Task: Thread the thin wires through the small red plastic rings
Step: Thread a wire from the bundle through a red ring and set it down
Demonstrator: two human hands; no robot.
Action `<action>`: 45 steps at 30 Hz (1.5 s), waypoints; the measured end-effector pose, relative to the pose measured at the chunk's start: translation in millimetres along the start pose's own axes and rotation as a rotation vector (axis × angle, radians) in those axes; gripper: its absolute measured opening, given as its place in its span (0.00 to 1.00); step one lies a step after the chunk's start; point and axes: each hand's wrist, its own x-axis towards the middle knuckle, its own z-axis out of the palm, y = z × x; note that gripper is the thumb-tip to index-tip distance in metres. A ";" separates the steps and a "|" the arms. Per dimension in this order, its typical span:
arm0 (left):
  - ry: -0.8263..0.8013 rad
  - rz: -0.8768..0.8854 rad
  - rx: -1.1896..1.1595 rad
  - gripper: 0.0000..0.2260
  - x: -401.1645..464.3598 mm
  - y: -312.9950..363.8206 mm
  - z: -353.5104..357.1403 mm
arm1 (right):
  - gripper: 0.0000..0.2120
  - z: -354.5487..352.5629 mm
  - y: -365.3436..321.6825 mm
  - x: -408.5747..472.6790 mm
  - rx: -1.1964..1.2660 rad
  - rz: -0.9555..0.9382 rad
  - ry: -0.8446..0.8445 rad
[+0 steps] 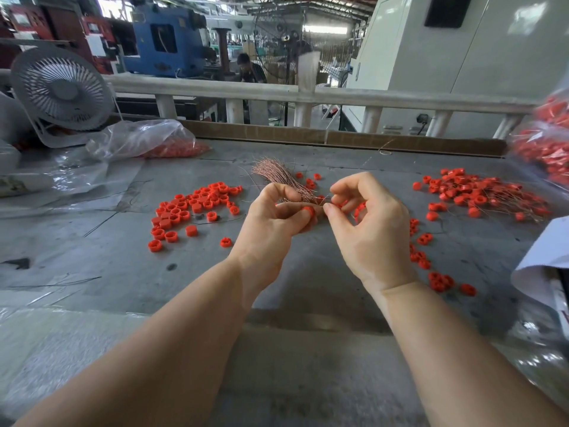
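My left hand [274, 217] pinches one small red ring [308, 210] between thumb and fingers above the grey table. My right hand [366, 223] sits right beside it, thumb and forefinger pinched on a thin wire whose tip meets the ring; the wire itself is barely visible. Just behind both hands lies a bundle of thin copper-coloured wires [277, 174], fanned out on the table. Loose red rings [191, 208] are scattered to the left. A pile of rings with wires through them [474, 192] lies to the right.
More red rings [431, 266] lie near my right wrist. A clear plastic bag of rings [154, 143] and a white fan [61, 87] stand at the back left; another bag of rings [545, 149] is at the far right. A cardboard strip [338, 135] edges the table's back.
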 end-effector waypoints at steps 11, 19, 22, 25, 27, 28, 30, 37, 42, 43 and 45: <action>0.029 -0.097 -0.189 0.08 1.2 -2.6 -1.4 | 0.10 -1.2 -0.3 -0.1 -0.010 -0.059 -0.094; 0.012 -0.133 -0.138 0.04 1.6 -3.5 -1.3 | 0.12 -1.4 -0.4 0.7 0.020 -0.013 -0.220; 0.023 -0.128 -0.053 0.07 1.4 -3.9 -0.7 | 0.10 -0.5 0.4 0.8 0.043 0.041 -0.245; 0.016 -0.127 -0.049 0.09 1.4 -2.1 0.3 | 0.09 0.1 1.6 1.1 0.093 0.101 -0.237; -0.012 -0.135 -0.084 0.10 1.1 0.0 0.3 | 0.08 -0.4 3.0 2.0 0.123 0.148 -0.224; -0.030 -0.137 -0.091 0.09 0.9 0.6 0.2 | 0.08 -0.6 3.6 2.5 0.133 0.171 -0.217; -0.054 -0.128 -0.067 0.08 0.1 0.8 0.3 | 0.08 -0.9 4.4 3.3 0.153 0.207 -0.202; 0.005 -0.048 0.055 0.07 -1.9 -0.3 0.4 | 0.07 -1.2 2.8 3.5 0.201 0.244 -0.223; 0.025 0.075 0.219 0.08 -3.4 0.6 1.2 | 0.05 -2.6 1.7 4.3 0.315 0.271 -0.220; 0.021 0.098 0.258 0.08 -3.7 0.5 1.6 | 0.05 -2.7 1.7 4.2 0.328 0.268 -0.211; 0.009 0.133 0.321 0.10 -4.0 0.3 2.5 | 0.05 -3.3 2.3 3.9 0.351 0.266 -0.203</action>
